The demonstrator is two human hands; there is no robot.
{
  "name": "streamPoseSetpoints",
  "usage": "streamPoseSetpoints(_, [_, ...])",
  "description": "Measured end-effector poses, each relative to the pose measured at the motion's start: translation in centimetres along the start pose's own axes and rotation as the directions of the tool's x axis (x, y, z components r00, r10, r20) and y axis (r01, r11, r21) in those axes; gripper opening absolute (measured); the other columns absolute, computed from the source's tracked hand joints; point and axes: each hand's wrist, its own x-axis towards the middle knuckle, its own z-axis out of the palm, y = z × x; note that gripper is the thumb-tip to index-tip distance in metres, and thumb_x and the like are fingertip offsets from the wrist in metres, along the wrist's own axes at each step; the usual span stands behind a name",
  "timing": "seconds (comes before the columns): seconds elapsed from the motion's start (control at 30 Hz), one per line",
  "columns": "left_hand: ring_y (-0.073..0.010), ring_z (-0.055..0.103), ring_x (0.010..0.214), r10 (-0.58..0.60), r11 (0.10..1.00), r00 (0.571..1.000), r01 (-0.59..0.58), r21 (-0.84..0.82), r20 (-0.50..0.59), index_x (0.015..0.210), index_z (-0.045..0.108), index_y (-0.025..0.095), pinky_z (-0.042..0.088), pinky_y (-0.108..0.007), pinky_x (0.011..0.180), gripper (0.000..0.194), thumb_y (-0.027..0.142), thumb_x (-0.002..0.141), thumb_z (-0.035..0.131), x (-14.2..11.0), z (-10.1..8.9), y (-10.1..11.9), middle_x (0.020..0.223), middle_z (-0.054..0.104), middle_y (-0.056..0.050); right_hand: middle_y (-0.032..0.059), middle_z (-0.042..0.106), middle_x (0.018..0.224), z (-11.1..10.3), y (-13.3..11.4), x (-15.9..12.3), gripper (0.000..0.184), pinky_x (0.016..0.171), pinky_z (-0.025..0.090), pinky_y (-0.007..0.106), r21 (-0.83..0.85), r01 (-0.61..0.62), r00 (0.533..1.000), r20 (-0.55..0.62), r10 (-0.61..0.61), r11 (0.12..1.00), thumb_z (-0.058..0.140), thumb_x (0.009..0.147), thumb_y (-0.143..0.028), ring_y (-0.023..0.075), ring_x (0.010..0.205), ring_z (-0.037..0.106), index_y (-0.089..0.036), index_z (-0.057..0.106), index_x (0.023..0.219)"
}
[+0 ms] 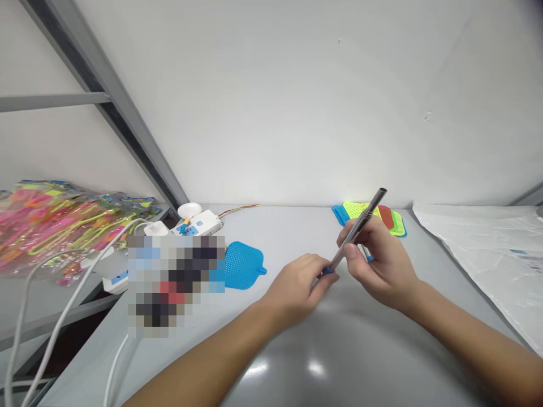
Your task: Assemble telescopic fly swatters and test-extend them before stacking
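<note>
Gripping 1 metal rod [360, 223]: left hand [303, 282] at its blue end, right hand [377, 263] along its shaft.

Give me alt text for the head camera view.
Two bare hands, left and right, hold a slim silver metal tube with a blue end above a pale grey table. A blue perforated plastic paddle lies to the left; more perforated pieces in blue, yellow-green and red lie behind.

Your slim silver metal tube [357, 226] slants up rightward, held in your left grip [327, 270] and right grip [348, 240], blue end low; a mostly hidden blue-tipped piece [370, 259] shows beside your right palm.
</note>
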Motion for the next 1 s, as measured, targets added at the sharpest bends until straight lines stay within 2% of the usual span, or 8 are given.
streamPoseSetpoints(0.23, [-0.0171, 0.057, 0.082, -0.010, 0.999, 1.000, 0.010, -0.033, -0.003, 0.090, 0.056, 0.019, 0.044, -0.028, 0.072, 0.018, 0.028, 0.097, 0.043, 0.0, -0.1, -0.4, 0.087, 0.061, -0.003, -0.0010, 0.054, 0.075, 0.6, 0.8, -0.9, 0.003, 0.058, 0.042, 0.029, -0.033, -0.177, 0.950, 0.254, 0.180, 0.984, 0.051, 0.091, -0.022, 0.0136, 0.063, 0.049, -0.023, 0.050, 0.088])
streamPoseSetpoints(0.43, [-0.0174, 0.057, 0.080, -0.076, 0.997, 0.993, 0.073, 0.030, 0.093, 0.095, 0.057, 0.019, 0.045, -0.030, 0.073, 0.017, 0.032, 0.095, 0.046, 0.2, 0.4, -0.7, 0.087, 0.061, -0.002, 0.0021, 0.058, 0.092, 0.1, 0.6, -1.4, 0.017, 0.071, 0.046, 0.030, 0.122, -0.263, 0.964, 0.079, 0.255, 0.957, 0.054, 0.092, -0.033, 0.0159, 0.078, 0.055, -0.026, 0.056, 0.108])
streamPoseSetpoints(0.5, [-0.0172, 0.056, 0.077, -0.084, 0.996, 0.989, 0.078, 0.053, 0.123, 0.091, 0.057, 0.020, 0.044, -0.030, 0.070, 0.018, 0.034, 0.095, 0.047, 0.3, 0.5, -0.7, 0.084, 0.060, -0.002, 0.0029, 0.058, 0.091, -0.2, 0.2, -1.1, 0.017, 0.074, 0.047, 0.031, 0.253, -0.301, 0.950, -0.003, 0.312, 0.919, 0.050, 0.095, -0.037, 0.0172, 0.083, 0.056, -0.026, 0.060, 0.103])
streamPoseSetpoints(0.6, [-0.0162, 0.054, 0.073, -0.101, 0.994, 0.984, 0.094, 0.053, 0.147, 0.085, 0.054, 0.020, 0.041, -0.028, 0.066, 0.019, 0.033, 0.095, 0.045, 0.3, 0.4, -0.5, 0.080, 0.059, -0.001, 0.0019, 0.054, 0.076, -0.6, -0.8, -0.3, 0.028, 0.073, 0.048, 0.033, 0.524, -0.336, 0.913, -0.023, 0.407, 0.783, 0.043, 0.097, -0.039, 0.0174, 0.076, 0.056, -0.024, 0.061, 0.084])
streamPoseSetpoints(0.7, [-0.0142, 0.047, 0.062, -0.146, 0.989, 0.981, 0.144, 0.023, 0.132, 0.080, 0.045, 0.021, 0.034, -0.026, 0.056, 0.021, 0.033, 0.096, 0.040, -0.1, 0.4, -0.2, 0.071, 0.052, 0.002, -0.0028, 0.037, 0.061, -0.6, -1.9, 0.7, 0.037, 0.063, 0.048, 0.033, 0.728, -0.339, 0.874, 0.009, 0.487, 0.595, 0.039, 0.097, -0.042, 0.0140, 0.056, 0.045, -0.023, 0.050, 0.067])
streamPoseSetpoints(0.77, [-0.0132, 0.040, 0.054, -0.149, 0.988, 0.982, 0.153, -0.025, 0.118, 0.081, 0.040, 0.023, 0.028, -0.026, 0.052, 0.020, 0.034, 0.097, 0.037, -0.5, 0.4, 0.0, 0.063, 0.044, 0.005, -0.0053, 0.024, 0.056, -0.4, -2.5, 1.5, 0.045, 0.052, 0.044, 0.030, 0.797, -0.313, 0.845, -0.015, 0.535, 0.516, 0.037, 0.097, -0.047, 0.0119, 0.047, 0.031, -0.023, 0.038, 0.060])
streamPoseSetpoints(0.87, [-0.0130, 0.031, 0.048, -0.147, 0.983, 0.986, 0.154, -0.098, 0.079, 0.084, 0.035, 0.024, 0.023, -0.027, 0.049, 0.017, 0.035, 0.097, 0.033, -1.1, 0.7, 0.3, 0.057, 0.034, 0.007, -0.0067, 0.013, 0.052, 0.1, -3.2, 2.7, 0.053, 0.038, 0.029, 0.026, 0.835, -0.275, 0.814, -0.061, 0.578, 0.476, 0.036, 0.095, -0.054, 0.0110, 0.043, 0.016, -0.022, 0.025, 0.054])
streamPoseSetpoints(1.0, [-0.0129, 0.031, 0.046, -0.103, 0.984, 0.994, 0.107, -0.139, 0.035, 0.085, 0.031, 0.024, 0.022, -0.028, 0.049, 0.015, 0.033, 0.097, 0.030, -1.6, 0.9, 0.6, 0.057, 0.031, 0.007, -0.0076, 0.009, 0.049, 1.2, -4.3, 3.7, 0.054, 0.033, 0.018, 0.025, 0.826, -0.262, 0.839, -0.061, 0.541, 0.499, 0.039, 0.094, -0.054, 0.0100, 0.040, 0.010, -0.023, 0.021, 0.054])
